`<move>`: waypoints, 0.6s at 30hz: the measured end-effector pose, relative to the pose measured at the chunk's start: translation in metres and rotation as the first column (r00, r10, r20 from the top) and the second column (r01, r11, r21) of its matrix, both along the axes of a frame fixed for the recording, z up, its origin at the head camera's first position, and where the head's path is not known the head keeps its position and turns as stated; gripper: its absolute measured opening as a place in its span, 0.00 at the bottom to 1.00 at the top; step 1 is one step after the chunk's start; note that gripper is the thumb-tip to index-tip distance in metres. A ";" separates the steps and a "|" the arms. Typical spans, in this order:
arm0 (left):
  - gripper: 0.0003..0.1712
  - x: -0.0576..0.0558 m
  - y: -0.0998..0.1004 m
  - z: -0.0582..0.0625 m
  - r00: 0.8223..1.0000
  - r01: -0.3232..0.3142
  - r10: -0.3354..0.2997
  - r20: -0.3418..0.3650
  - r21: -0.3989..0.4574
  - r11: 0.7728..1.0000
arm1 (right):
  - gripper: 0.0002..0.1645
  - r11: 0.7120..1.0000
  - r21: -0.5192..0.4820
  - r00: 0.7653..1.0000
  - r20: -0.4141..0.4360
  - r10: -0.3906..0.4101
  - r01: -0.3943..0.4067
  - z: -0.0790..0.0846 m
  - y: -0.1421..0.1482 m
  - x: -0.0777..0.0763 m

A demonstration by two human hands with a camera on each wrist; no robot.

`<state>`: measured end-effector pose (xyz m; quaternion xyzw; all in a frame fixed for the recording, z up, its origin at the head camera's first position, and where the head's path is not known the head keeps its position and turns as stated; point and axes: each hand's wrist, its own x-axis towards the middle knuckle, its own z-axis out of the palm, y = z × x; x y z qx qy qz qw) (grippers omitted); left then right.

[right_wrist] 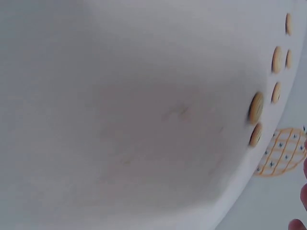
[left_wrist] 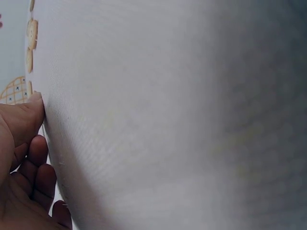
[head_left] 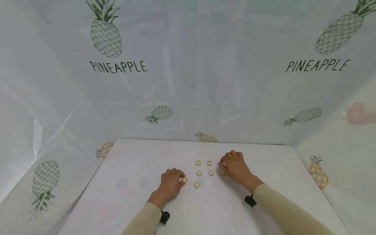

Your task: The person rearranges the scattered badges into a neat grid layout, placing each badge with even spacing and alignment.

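Several small pale-yellow round discs, which look like wooden buttons, lie on the white tabletop in the head view. My left hand point(head_left: 171, 183) has thumb and forefinger on either side of one disc point(head_left: 184, 179) at the group's left edge, pinching it. The left wrist view shows the left thumb point(left_wrist: 29, 115) by a disc seen edge-on. At the group's right, my right hand point(head_left: 234, 167) has bent fingers and no disc visible in its grasp. A disc point(head_left: 223, 173) lies just below its thumb, partly covered. Only right fingertips point(right_wrist: 304, 194) show in the right wrist view.
Between the hands lie a near disc point(head_left: 196, 185), two middle discs, one at the left point(head_left: 199, 173), and two far discs, one at the right point(head_left: 209, 163). A pineapple-print sheet point(head_left: 202, 85) hangs behind and beside the white table point(head_left: 117, 209).
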<state>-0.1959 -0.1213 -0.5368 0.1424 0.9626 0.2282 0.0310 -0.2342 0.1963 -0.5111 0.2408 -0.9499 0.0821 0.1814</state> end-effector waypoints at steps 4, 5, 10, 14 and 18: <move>0.10 0.000 0.000 0.000 1.000 0.000 0.000 -0.002 0.002 1.000 | 0.06 0.999 -0.005 0.999 0.002 -0.034 0.034 -0.001 0.018 0.007; 0.10 0.000 0.000 0.000 1.000 0.000 0.000 0.000 0.003 1.000 | 0.07 0.999 -0.010 0.999 0.003 -0.038 0.038 -0.001 0.023 0.009; 0.10 0.000 0.001 0.000 1.000 -0.005 0.005 0.009 0.000 1.000 | 0.06 0.998 -0.022 0.998 -0.017 -0.054 0.053 0.000 0.042 0.019; 0.09 -0.001 0.000 -0.001 1.000 -0.013 0.013 0.011 0.002 1.000 | 0.05 0.998 -0.021 0.997 -0.047 -0.058 0.057 -0.002 0.055 0.026; 0.09 -0.001 0.001 -0.001 1.000 -0.020 0.020 0.016 0.007 1.000 | 0.06 0.998 0.003 0.996 -0.075 -0.056 0.057 -0.005 0.069 0.037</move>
